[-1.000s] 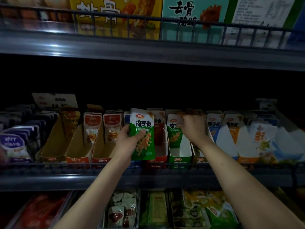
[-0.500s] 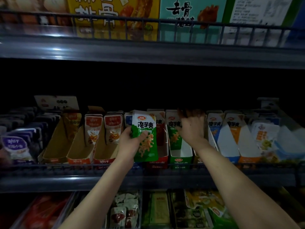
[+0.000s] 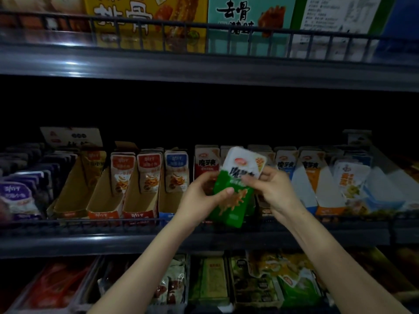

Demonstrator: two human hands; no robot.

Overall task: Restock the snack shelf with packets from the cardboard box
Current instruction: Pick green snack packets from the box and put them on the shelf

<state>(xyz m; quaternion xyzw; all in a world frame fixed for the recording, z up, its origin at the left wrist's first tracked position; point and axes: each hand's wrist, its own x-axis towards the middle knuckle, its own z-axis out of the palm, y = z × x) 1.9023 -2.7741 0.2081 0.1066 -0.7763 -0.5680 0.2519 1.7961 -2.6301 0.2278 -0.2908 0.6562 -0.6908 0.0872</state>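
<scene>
Yellow box (image 3: 145, 23), teal box (image 3: 249, 19) (upper shelf (image 3: 204, 66))

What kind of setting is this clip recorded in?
Most likely a grocery or convenience store aisle: tiered metal shelves with wire front rails, snack packets standing in rows in cardboard display trays, and the left hand and right hand holding a green packet before them.
</scene>
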